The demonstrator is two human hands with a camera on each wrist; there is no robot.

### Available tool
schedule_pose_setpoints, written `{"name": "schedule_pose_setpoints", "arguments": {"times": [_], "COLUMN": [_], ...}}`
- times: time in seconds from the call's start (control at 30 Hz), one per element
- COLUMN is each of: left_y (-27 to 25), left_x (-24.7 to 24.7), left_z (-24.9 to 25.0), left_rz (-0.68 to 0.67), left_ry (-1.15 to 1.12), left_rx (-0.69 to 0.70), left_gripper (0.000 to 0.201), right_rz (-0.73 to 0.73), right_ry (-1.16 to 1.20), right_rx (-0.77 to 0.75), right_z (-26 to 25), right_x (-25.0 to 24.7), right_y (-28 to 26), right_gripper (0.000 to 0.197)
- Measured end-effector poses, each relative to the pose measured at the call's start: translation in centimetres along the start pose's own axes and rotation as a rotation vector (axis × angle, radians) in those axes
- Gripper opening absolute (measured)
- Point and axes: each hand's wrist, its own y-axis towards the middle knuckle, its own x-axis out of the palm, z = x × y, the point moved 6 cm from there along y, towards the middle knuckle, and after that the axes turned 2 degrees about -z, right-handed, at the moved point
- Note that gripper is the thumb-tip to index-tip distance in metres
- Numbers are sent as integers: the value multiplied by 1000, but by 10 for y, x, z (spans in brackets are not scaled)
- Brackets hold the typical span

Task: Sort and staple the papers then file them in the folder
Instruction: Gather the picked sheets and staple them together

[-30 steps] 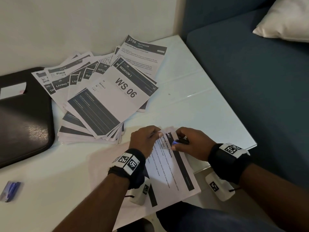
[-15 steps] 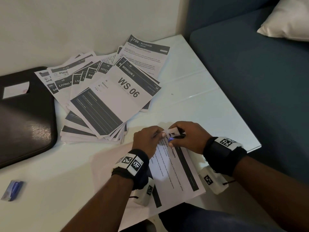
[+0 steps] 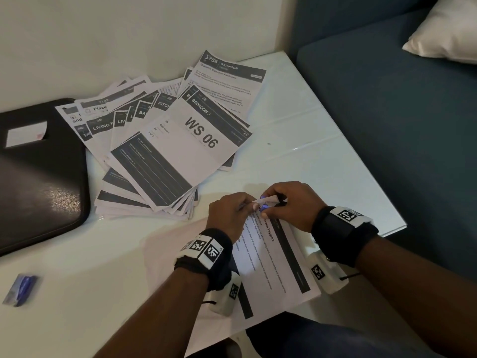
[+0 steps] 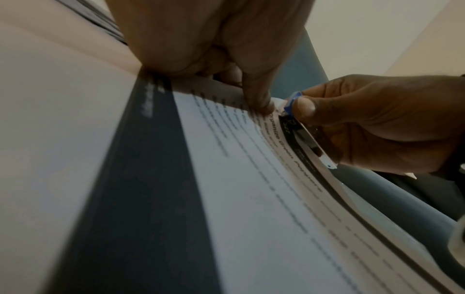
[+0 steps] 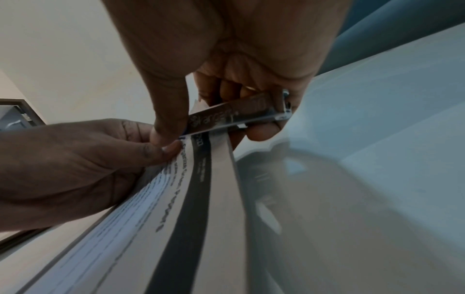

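- Metal-and-blue stapler gripped in right hand, thumb on top, fingers curled beneath, mouth set over the sheets' top corner.
- Left hand pinched that same corner of the paper set, thumb and forefinger tight beside the stapler's nose.
- Set lay over the near edge of the white table, corner lifted off it.
- Stapling step, by the look; next called for a firm squeeze with edges kept flush.
- Unsorted pile well apart behind; black folder at far left, shut.
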Motion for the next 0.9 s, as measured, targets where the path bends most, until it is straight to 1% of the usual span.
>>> {"name": "schedule_pose_setpoints", "arguments": {"times": [0.07,0.13,0.2,0.23,0.27,0.33,0.43,0.47,0.53,0.6,0.67,0.73,0.83,0.9], "left_y": [-1,-3,-5,-6,-6,-3,3,4,5,6,7,10,12,14], "left_x": [-1,-1,-1,0,2,3,3,3,5,5,1,2,3,1], "left_z": [1,-1,2,7,12,15,11,10,8,9,12,15,14,8], "left_rz": [-19,-39,-89,-128,-157,-170,-155,-152,-150,-128,-127,-169,-231,-223], "left_ry": [-6,-84,-150,-111,-54,6,0,17,72,64,33,43,103,41], "left_rx": [3,-10,-10,20,59,91,107,116,140,159,141,112,93,63], "left_gripper": [21,26,53,63,65,62,70,68,56,46,44,44,48,48], "right_rz": [-1,-2,11,18,23,22,17,13,19,36,22,-1,-74,-117], "right_ry": [-4,-17,-26,-28,-35,-54,-73,-100,-178,-189,-161,-133,-196,-223], "right_rx": [3,-6,-19,-20,-20,-26,-25,-23,-4,7,-5,-17,-46,-30], "right_z": [0,-2,-3,-4,-5,-7,-11,-12,-14,-12,-9,-5,-4,-1], "right_x": [0,-1,-1,-2,-2,-2,-3,-1,3,2,1,-1,0,-1], "right_y": [0,0,1,1,2,3,1,1,2,3,7,9,10,10], "right_gripper": [26,24,23,22,22,22,20,17,12,12,13,14,22,29]}}
